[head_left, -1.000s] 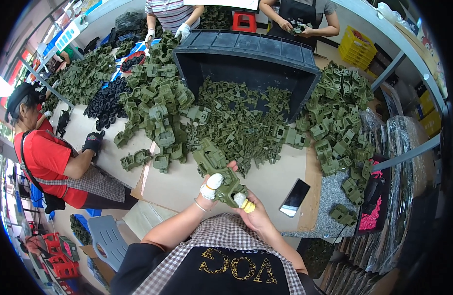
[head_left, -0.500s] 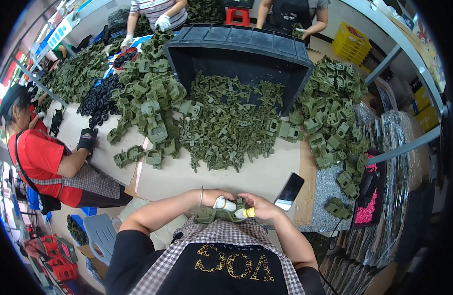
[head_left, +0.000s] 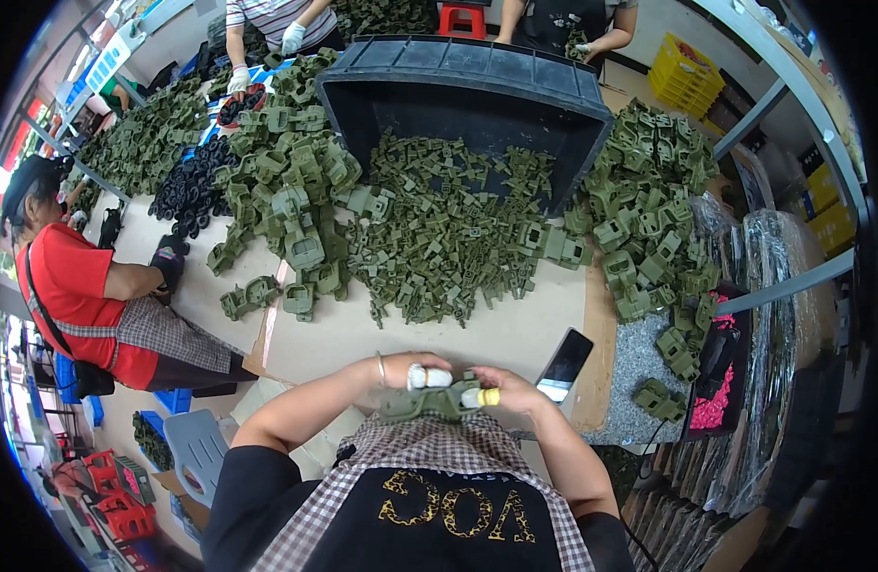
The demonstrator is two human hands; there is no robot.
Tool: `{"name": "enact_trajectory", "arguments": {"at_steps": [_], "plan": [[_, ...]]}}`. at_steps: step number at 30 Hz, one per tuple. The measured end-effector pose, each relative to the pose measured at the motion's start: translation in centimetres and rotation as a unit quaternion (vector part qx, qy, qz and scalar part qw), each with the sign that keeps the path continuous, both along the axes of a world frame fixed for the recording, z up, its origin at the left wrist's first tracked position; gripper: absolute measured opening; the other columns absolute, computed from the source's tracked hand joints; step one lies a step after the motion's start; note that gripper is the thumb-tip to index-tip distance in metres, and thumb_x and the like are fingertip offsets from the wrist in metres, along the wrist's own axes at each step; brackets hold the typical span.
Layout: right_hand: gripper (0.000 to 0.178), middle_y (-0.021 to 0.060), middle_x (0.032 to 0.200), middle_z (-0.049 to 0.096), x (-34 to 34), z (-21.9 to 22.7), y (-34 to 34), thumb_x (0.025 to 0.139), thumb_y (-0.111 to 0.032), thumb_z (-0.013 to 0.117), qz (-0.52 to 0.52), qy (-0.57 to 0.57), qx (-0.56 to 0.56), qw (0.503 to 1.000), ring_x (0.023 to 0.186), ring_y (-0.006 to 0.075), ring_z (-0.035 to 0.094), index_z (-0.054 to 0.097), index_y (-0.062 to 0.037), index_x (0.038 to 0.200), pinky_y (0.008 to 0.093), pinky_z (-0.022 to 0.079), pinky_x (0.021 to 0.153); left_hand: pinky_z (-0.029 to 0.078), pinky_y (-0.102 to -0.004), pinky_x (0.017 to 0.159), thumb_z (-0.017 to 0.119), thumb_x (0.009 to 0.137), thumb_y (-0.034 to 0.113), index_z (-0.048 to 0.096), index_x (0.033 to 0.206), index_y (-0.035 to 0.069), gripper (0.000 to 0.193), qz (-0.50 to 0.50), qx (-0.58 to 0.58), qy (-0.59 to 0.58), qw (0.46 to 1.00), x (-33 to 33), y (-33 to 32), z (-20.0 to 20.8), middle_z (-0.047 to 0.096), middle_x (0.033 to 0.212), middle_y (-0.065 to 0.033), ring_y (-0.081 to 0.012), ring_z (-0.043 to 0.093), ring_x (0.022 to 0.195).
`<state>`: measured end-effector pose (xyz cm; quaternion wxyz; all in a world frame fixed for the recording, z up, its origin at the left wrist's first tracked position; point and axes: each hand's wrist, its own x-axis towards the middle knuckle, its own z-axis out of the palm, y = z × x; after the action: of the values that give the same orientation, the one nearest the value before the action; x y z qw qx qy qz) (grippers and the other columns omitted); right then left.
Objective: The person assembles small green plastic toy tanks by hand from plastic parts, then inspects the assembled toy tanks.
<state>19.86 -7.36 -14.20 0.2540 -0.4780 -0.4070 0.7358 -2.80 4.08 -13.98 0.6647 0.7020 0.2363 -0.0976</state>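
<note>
Close to my apron, a dark green plastic toy vehicle body (head_left: 422,405) is held between both hands over the table's near edge. My left hand (head_left: 408,368), with white wrapping on its thumb, closes on the left part of it. My right hand (head_left: 511,389), a digit wrapped in white and yellow, grips its right end. The fingers partly cover the piece, and whether a smaller part is with it I cannot tell. Beyond my hands lies a heap of small green plastic parts (head_left: 439,248), spilling from a tipped black bin (head_left: 468,67).
Green vehicle bodies (head_left: 301,229) are piled left of the bin, and more (head_left: 639,238) lie right of it. A phone (head_left: 565,365) rests by my right hand. Black wheels (head_left: 193,186) lie further left, near a co-worker in red (head_left: 72,276). Two more people stand across the table.
Both hands have lifted the vehicle body slightly and tilted it, so more of its side shows. At the left, the co-worker in red has shifted a little.
</note>
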Motion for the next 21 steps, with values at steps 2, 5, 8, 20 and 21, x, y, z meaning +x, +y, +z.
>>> {"name": "enact_trajectory", "arguments": {"at_steps": [2, 5, 8, 20, 21], "plan": [[0.06, 0.0109, 0.116, 0.047, 1.9, -3.3, -0.8, 0.073, -0.012, 0.063, -0.034, 0.05, -0.022, 0.998, 0.104, 0.0185, 0.046, 0.034, 0.0006, 0.125, 0.0288, 0.037, 0.087, 0.035, -0.0281, 0.092, 0.055, 0.079, 0.02, 0.042, 0.12, 0.006, 0.045, 0.005, -0.009, -0.005, 1.0, -2.8, 1.3, 0.5, 0.047, 0.118, -0.0093, -0.0172, 0.045, 0.108], [0.058, 0.0112, 0.121, 0.043, 2.5, -3.7, -1.7, 0.075, -0.011, 0.062, -0.05, -0.003, -0.048, 0.998, 0.109, 0.0193, 0.043, 0.034, 0.0006, 0.125, 0.029, 0.036, 0.09, 0.036, -0.0284, 0.091, 0.057, 0.078, 0.021, 0.042, 0.12, 0.006, 0.047, 0.055, -0.03, 0.068, 0.996, -5.7, -0.8, -0.7, 0.049, 0.116, -0.0095, -0.0173, 0.047, 0.106], [0.06, 0.0138, 0.123, 0.042, 1.9, -2.7, -2.5, 0.075, -0.015, 0.063, -0.117, -0.09, -0.01, 0.989, 0.112, 0.0216, 0.041, 0.034, 0.0007, 0.125, 0.0297, 0.035, 0.091, 0.037, -0.0284, 0.088, 0.058, 0.078, 0.019, 0.043, 0.118, 0.006, 0.044, 0.084, 0.053, 0.017, 0.995, -6.5, -2.9, -1.7, 0.052, 0.112, -0.0092, -0.0178, 0.05, 0.102], [0.044, 0.0174, 0.101, 0.054, -6.4, 2.0, 0.5, 0.071, -0.016, 0.056, 0.056, -0.373, 0.259, 0.889, 0.096, 0.0312, 0.051, 0.044, -0.0035, 0.112, 0.0388, 0.042, 0.08, 0.04, -0.0247, 0.082, 0.06, 0.077, 0.014, 0.046, 0.111, 0.003, 0.038, 0.233, -0.026, 0.014, 0.972, -4.8, -5.2, -2.3, 0.055, 0.102, -0.0066, -0.0116, 0.051, 0.091], [0.044, 0.0174, 0.101, 0.054, -6.6, 2.1, 0.5, 0.071, -0.016, 0.056, 0.058, -0.372, 0.258, 0.89, 0.096, 0.0312, 0.051, 0.044, -0.0035, 0.112, 0.0388, 0.042, 0.08, 0.04, -0.0246, 0.082, 0.059, 0.078, 0.014, 0.045, 0.111, 0.003, 0.038, 0.245, -0.031, -0.006, 0.969, -4.7, -5.5, -2.4, 0.055, 0.102, -0.0069, -0.0113, 0.052, 0.09]]}}
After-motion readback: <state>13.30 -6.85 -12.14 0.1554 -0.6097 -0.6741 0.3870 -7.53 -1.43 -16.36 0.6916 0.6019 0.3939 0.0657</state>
